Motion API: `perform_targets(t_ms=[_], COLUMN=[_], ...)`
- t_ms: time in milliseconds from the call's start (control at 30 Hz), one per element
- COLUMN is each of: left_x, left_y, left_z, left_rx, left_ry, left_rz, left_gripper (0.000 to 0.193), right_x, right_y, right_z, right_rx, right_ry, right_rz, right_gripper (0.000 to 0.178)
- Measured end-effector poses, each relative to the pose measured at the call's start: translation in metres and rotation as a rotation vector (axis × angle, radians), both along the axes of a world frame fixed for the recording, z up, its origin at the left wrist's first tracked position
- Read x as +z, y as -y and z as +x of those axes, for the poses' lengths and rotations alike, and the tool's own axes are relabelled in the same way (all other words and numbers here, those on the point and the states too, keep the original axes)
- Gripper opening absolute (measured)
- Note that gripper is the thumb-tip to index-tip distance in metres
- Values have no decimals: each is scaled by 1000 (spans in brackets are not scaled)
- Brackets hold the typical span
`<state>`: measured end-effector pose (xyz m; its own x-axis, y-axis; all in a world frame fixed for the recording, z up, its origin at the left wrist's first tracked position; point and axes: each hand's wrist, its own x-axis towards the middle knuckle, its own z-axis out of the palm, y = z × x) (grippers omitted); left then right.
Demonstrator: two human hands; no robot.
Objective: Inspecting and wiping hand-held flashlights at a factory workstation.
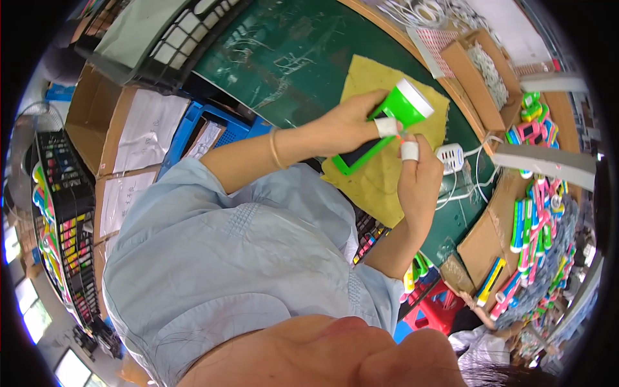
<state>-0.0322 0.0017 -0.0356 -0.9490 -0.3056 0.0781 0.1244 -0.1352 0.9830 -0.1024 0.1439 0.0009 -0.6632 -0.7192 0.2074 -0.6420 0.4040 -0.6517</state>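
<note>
A green flashlight (400, 108) with a white head and a dark panel along its body lies tilted over a yellow cloth (364, 74). My left hand (354, 122) is closed around its middle, the thumb on top and wrapped in white tape. Close against the flashlight's side, my right hand (420, 174) is pinched, with white tape around one finger. A small reddish glow shows between the fingertips of both hands. Whatever the right fingers hold is too small to make out. Beside the right hand sits a white multi-port charger (450, 158) with white cables (480, 174).
The green tabletop (290, 39) has a raised wooden edge. Beyond it stands a cardboard box (474, 77) of small pale parts. Several colourful flashlights (532, 219) are piled at right. A black crate (177, 45) and blue tray (187, 132) are at left. Another person's arm (477, 309) shows lower right.
</note>
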Motion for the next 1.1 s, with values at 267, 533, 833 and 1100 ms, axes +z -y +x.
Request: perform_targets(t_ms=[267, 533, 833, 1100], left_x=[-9, -3, -53, -78], left_y=[7, -30, -40, -56], left_z=[0, 39, 87, 98], left_rx=[250, 77, -333, -109], left_ry=[-54, -207, 269, 306], left_rz=[-255, -409, -133, -423], left_gripper=[53, 69, 50, 49], right_x=[-45, -24, -50, -78], right_y=[-26, -22, 3, 25], right_z=[11, 37, 67, 57], right_rx=[-183, -259, -245, -440], right_ry=[652, -166, 935, 455], right_rz=[-532, -432, -822, -638], right_gripper=[21, 56, 45, 30])
